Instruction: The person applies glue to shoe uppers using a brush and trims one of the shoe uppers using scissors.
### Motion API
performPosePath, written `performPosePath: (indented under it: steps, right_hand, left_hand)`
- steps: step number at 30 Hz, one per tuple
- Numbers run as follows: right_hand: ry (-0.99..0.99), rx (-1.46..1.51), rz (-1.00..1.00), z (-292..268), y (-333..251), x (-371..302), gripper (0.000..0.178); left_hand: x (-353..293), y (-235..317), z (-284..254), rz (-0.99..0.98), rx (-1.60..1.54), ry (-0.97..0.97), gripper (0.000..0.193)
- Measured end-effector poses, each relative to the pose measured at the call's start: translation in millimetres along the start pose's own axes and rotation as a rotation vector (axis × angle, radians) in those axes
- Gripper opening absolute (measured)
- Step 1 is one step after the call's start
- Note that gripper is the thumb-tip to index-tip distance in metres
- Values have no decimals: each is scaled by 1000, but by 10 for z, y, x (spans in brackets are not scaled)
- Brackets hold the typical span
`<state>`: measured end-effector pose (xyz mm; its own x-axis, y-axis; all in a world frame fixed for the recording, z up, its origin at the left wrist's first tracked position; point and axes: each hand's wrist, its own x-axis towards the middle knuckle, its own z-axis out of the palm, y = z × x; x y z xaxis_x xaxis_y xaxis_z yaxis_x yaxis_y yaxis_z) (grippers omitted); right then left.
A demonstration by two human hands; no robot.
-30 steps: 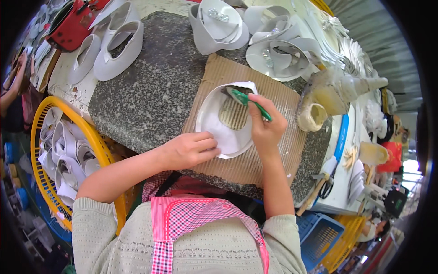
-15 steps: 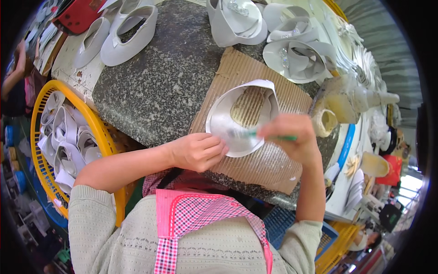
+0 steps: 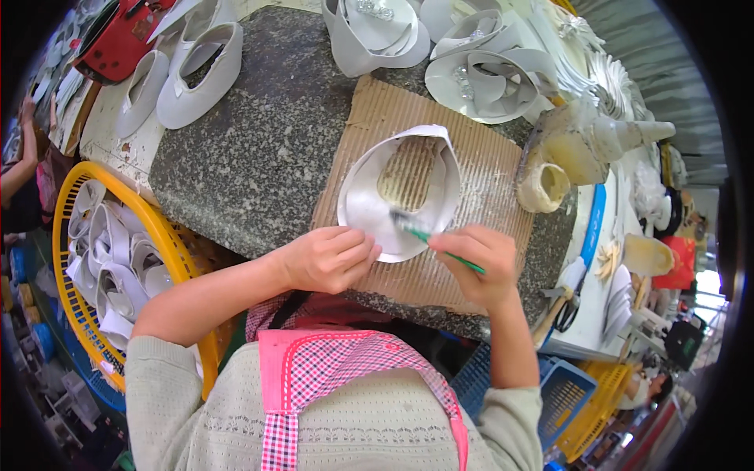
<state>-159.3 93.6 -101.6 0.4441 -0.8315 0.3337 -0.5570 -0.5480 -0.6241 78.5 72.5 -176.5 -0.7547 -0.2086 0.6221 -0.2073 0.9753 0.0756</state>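
Observation:
A white shoe upper [image 3: 377,208], cut flat with an oval opening, lies on a sheet of corrugated cardboard [image 3: 479,169] on a dark granite slab [image 3: 251,149]. My left hand [image 3: 330,257] presses on the upper's near edge with curled fingers. My right hand [image 3: 479,263] grips a green-handled brush [image 3: 428,235], whose bristles touch the white material near its lower right rim. A small glue-crusted pot [image 3: 543,186] stands at the cardboard's right edge.
More white uppers [image 3: 479,71] are piled at the far side of the slab, two [image 3: 188,74] at far left. A yellow basket [image 3: 86,259] of white pieces stands to my left. Scissors [image 3: 561,310], blue crates [image 3: 565,396] and cluttered bench lie right.
The brush has come down from the upper's far right side to its near rim, my right hand drawing toward me. My left hand stays on the near edge.

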Motion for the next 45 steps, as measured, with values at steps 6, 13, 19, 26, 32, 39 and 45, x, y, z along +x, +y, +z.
performPosePath:
  steps: [6,13,19,26,32,39,45]
  right_hand:
    - [369,-56,156,233,-79,52,14]
    - [326,-136,206,312,-526,-192,16]
    - [805,1271,724,174,18,-496,15]
    - [913,1231,553,539,204,-749,16]
    - [855,1317,521,594,218,-759,18]
    - [891,1262,567,581,276,-826,18]
    - [865,1161,642,560,248,-718,24]
  left_hand:
    - [74,32,-69,40,11,-36,26]
    - [61,25,-50,40,-17,-66,28]
    - [194,-118,-186,-319,-238,51,17]
    - [1012,-1248,-1406,-950,-711,761,16]
    - [382,-3256,-1778,-1043,-968,1293,26]
    - [71,-3611,-877,-1678,352,50,35]
    - [-204,-3777,-899,-1198,375,-101,32]
